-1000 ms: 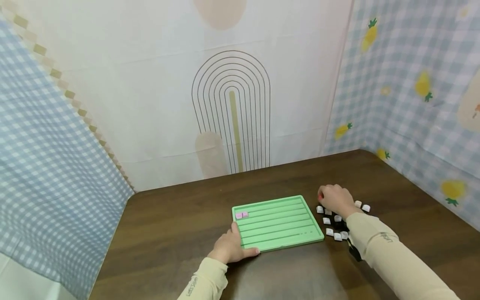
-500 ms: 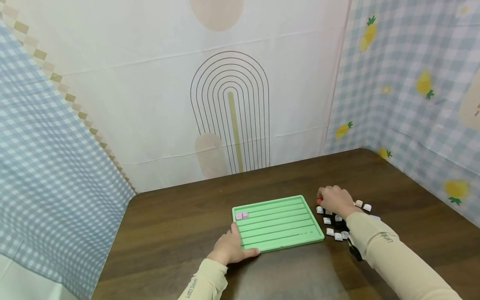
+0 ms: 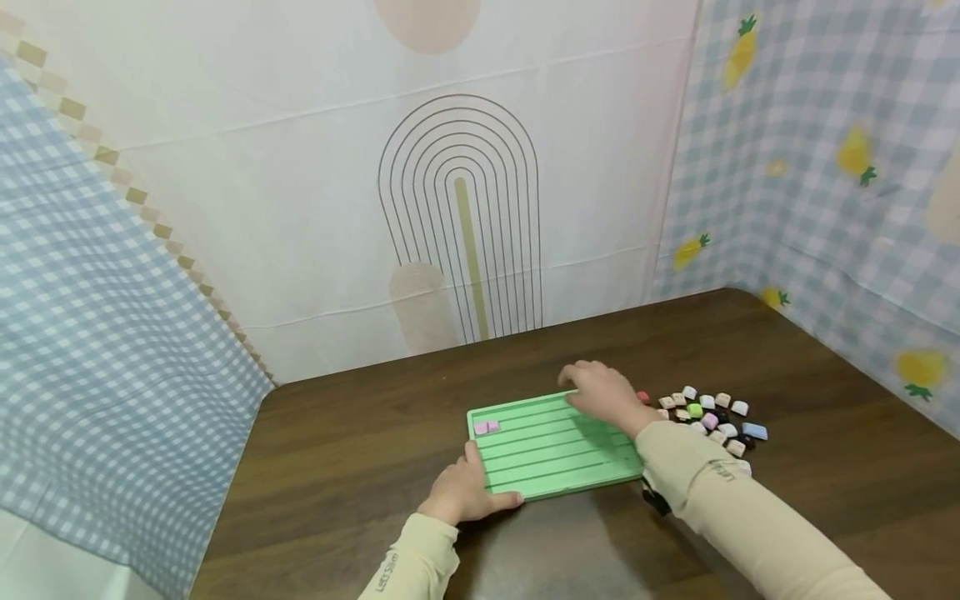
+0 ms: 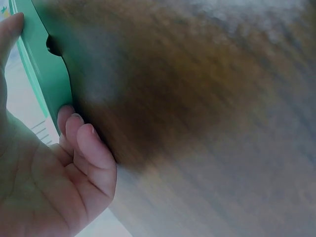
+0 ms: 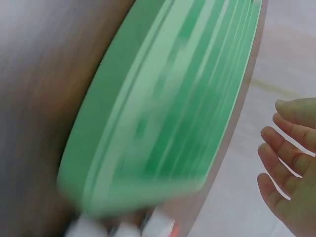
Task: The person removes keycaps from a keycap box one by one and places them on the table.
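Observation:
A light green tray [image 3: 540, 475] with parallel ridges lies on the table. My left hand [image 3: 459, 492] holds its near-left corner, thumb along the front edge and fingers at the left side. In the left wrist view, that hand's curled fingers [image 4: 91, 143] meet the tray's side wall [image 4: 49, 69]. Two pink keycaps [image 3: 486, 427] sit side by side in the tray's far-left corner. Above the far-right part of the tray is my right hand [image 3: 600, 392], fingers loosely bent. The right wrist view shows no object in that hand [image 5: 291, 158].
Right of the tray lie several loose keycaps, among them white ones, a lime green keycap [image 3: 695, 410], a wide blue keycap [image 3: 754, 431] and a red keycap [image 3: 642, 397]. The wooden table [image 3: 337, 467] meets fabric-covered walls at the back and sides.
My right hand has moved left from over the keycaps to above the tray, uncovering many of them. The red keycap formerly at its fingertips now lies on the table. My left hand stays put.

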A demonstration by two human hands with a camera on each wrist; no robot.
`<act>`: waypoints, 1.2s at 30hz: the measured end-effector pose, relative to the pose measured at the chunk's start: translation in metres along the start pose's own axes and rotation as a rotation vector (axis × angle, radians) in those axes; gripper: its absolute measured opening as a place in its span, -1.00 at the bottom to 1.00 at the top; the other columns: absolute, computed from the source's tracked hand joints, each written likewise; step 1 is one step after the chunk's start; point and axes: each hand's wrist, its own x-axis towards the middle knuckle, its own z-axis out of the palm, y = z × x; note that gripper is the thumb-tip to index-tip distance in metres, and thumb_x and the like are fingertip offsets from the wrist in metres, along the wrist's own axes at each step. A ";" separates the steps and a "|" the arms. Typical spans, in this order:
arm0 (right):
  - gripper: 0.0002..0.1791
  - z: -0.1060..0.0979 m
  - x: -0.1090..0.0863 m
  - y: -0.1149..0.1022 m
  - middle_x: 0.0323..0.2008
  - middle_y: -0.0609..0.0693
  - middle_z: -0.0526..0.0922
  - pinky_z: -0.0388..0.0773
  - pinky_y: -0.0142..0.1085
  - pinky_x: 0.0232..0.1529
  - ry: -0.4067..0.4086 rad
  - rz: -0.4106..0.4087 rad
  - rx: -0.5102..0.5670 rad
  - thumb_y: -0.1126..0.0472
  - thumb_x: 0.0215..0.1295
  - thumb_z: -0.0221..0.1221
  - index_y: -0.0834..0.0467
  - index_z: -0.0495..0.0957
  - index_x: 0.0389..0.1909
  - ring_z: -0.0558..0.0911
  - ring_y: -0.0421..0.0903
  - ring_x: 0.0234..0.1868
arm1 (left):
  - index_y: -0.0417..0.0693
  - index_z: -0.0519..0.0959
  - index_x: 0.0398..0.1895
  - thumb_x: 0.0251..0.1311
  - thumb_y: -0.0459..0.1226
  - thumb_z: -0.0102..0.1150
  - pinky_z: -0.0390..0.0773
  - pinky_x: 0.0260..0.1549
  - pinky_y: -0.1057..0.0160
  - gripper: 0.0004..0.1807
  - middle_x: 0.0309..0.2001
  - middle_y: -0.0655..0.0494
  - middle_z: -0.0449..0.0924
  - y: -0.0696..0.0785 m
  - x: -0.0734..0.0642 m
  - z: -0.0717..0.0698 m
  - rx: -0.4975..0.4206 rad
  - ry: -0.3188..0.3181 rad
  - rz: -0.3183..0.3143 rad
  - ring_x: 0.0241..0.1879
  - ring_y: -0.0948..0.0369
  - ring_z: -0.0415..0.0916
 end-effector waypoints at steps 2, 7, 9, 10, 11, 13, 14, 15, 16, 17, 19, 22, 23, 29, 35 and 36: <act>-0.72 0.008 0.006 -0.015 -0.14 0.03 0.60 0.52 -0.12 -0.21 -0.042 -0.014 0.023 0.16 0.19 0.20 0.11 0.56 -0.08 0.56 0.01 -0.12 | -0.43 0.00 0.24 -0.16 0.25 0.27 0.49 -0.22 0.02 0.16 -0.09 -0.31 0.48 0.000 0.000 0.000 -0.007 -0.002 -0.004 -0.23 -0.10 0.53; -0.72 0.029 0.017 -0.048 -0.13 0.00 0.59 0.51 -0.11 -0.11 -0.101 -0.034 0.055 0.13 0.19 0.21 0.10 0.56 -0.08 0.55 -0.01 -0.07 | -0.42 0.01 0.23 -0.16 0.24 0.27 0.48 -0.25 0.02 0.14 -0.11 -0.29 0.48 0.001 0.000 -0.002 -0.014 -0.005 -0.010 -0.25 -0.08 0.52; -0.73 0.036 0.020 -0.058 -0.15 0.00 0.60 0.50 -0.11 -0.10 -0.098 -0.045 0.057 0.14 0.18 0.21 0.10 0.56 -0.10 0.55 -0.01 -0.07 | -0.41 0.01 0.23 -0.15 0.24 0.27 0.48 -0.26 0.02 0.14 -0.11 -0.29 0.47 0.001 0.000 -0.002 -0.014 -0.007 -0.012 -0.26 -0.07 0.52; -0.74 0.039 0.021 -0.063 -0.15 0.00 0.60 0.50 -0.11 -0.10 -0.095 -0.054 0.052 0.13 0.19 0.21 0.10 0.57 -0.11 0.55 -0.01 -0.08 | -0.41 0.02 0.23 -0.15 0.25 0.26 0.48 -0.25 0.02 0.14 -0.10 -0.29 0.47 0.001 0.000 -0.002 -0.012 -0.007 -0.013 -0.26 -0.07 0.52; -0.74 0.043 0.022 -0.067 -0.16 0.00 0.60 0.50 -0.11 -0.11 -0.091 -0.064 0.047 0.14 0.19 0.21 0.10 0.57 -0.11 0.55 -0.01 -0.09 | -0.42 0.01 0.24 -0.15 0.25 0.26 0.48 -0.25 0.02 0.14 -0.09 -0.29 0.47 0.001 0.000 -0.002 -0.012 -0.009 -0.014 -0.25 -0.07 0.52; -0.77 0.049 0.024 -0.074 -0.19 0.00 0.60 0.51 -0.13 -0.14 -0.081 -0.086 0.026 0.14 0.18 0.21 0.11 0.57 -0.15 0.55 -0.01 -0.11 | -0.42 0.01 0.24 -0.15 0.25 0.25 0.48 -0.24 0.02 0.15 -0.08 -0.30 0.46 0.001 0.000 -0.003 -0.009 -0.012 -0.013 -0.24 -0.08 0.52; -0.78 0.051 0.024 -0.077 -0.20 0.00 0.60 0.51 -0.14 -0.16 -0.075 -0.096 0.014 0.15 0.18 0.21 0.11 0.58 -0.17 0.55 -0.01 -0.14 | -0.43 0.01 0.24 -0.14 0.25 0.25 0.49 -0.23 0.02 0.15 -0.08 -0.31 0.46 0.001 0.000 -0.003 -0.008 -0.012 -0.012 -0.24 -0.09 0.52; -0.80 0.054 0.025 -0.079 -0.22 0.00 0.60 0.51 -0.16 -0.19 -0.067 -0.105 -0.001 0.16 0.18 0.21 0.11 0.58 -0.19 0.55 -0.02 -0.16 | -0.43 0.00 0.25 -0.15 0.25 0.25 0.48 -0.23 0.02 0.15 -0.07 -0.32 0.46 0.001 -0.001 -0.003 -0.007 -0.012 -0.010 -0.23 -0.09 0.52; -0.82 0.056 0.025 -0.081 -0.24 0.00 0.60 0.51 -0.17 -0.21 -0.058 -0.113 -0.014 0.17 0.18 0.20 0.12 0.58 -0.21 0.55 -0.03 -0.18 | -0.44 0.00 0.25 -0.15 0.25 0.25 0.48 -0.22 0.01 0.16 -0.06 -0.33 0.46 0.001 -0.001 -0.003 -0.005 -0.012 -0.007 -0.22 -0.10 0.52; -0.85 0.058 0.025 -0.083 -0.26 0.00 0.60 0.51 -0.18 -0.23 -0.044 -0.121 -0.030 0.19 0.19 0.19 0.12 0.58 -0.23 0.54 -0.03 -0.21 | -0.44 0.00 0.25 -0.15 0.25 0.25 0.48 -0.22 0.01 0.16 -0.07 -0.32 0.46 0.001 -0.001 -0.003 -0.005 -0.010 -0.004 -0.22 -0.10 0.52; -0.90 0.061 0.026 -0.085 -0.30 -0.01 0.59 0.50 -0.20 -0.28 -0.013 -0.131 -0.056 0.23 0.19 0.17 0.12 0.58 -0.28 0.54 -0.04 -0.26 | -0.44 0.01 0.24 -0.16 0.25 0.26 0.49 -0.23 0.02 0.16 -0.08 -0.32 0.46 0.001 -0.001 -0.003 -0.005 -0.006 0.000 -0.22 -0.10 0.53; -0.93 0.063 0.027 -0.087 -0.34 -0.02 0.58 0.50 -0.22 -0.31 0.025 -0.128 -0.086 0.27 0.19 0.14 0.11 0.57 -0.33 0.53 -0.06 -0.31 | -0.43 0.03 0.22 -0.16 0.25 0.26 0.48 -0.24 0.02 0.14 -0.10 -0.31 0.47 0.001 -0.001 -0.003 0.000 0.001 0.004 -0.24 -0.09 0.53; -0.94 0.064 0.027 -0.087 -0.35 -0.02 0.58 0.51 -0.23 -0.31 0.034 -0.125 -0.096 0.28 0.18 0.15 0.11 0.57 -0.34 0.53 -0.07 -0.32 | -0.43 0.03 0.22 -0.16 0.25 0.26 0.48 -0.23 0.02 0.14 -0.10 -0.31 0.47 0.001 -0.001 -0.003 -0.001 0.002 0.003 -0.24 -0.09 0.53; -0.96 0.066 0.026 -0.088 -0.35 -0.03 0.57 0.52 -0.26 -0.34 0.036 -0.118 -0.159 0.24 0.18 0.18 0.09 0.55 -0.35 0.52 -0.09 -0.32 | -0.44 0.03 0.23 -0.16 0.25 0.26 0.49 -0.22 0.02 0.15 -0.08 -0.31 0.47 0.002 0.000 -0.002 0.001 -0.003 0.001 -0.22 -0.09 0.53; -0.91 0.059 0.024 -0.085 -0.35 -0.02 0.56 0.51 -0.25 -0.33 0.035 -0.106 -0.100 0.20 0.25 0.13 0.13 0.54 -0.33 0.52 -0.08 -0.31 | -0.41 0.04 0.21 -0.16 0.26 0.25 0.49 -0.24 0.05 0.13 -0.11 -0.29 0.48 0.000 0.002 0.000 0.007 -0.005 -0.004 -0.24 -0.06 0.53; -0.90 0.056 0.025 -0.084 -0.35 -0.02 0.56 0.51 -0.24 -0.32 0.035 -0.099 -0.080 0.20 0.26 0.12 0.14 0.54 -0.32 0.52 -0.08 -0.31 | -0.41 0.05 0.20 -0.17 0.26 0.25 0.49 -0.25 0.05 0.12 -0.12 -0.28 0.48 0.000 0.002 0.000 0.006 -0.004 -0.005 -0.25 -0.06 0.53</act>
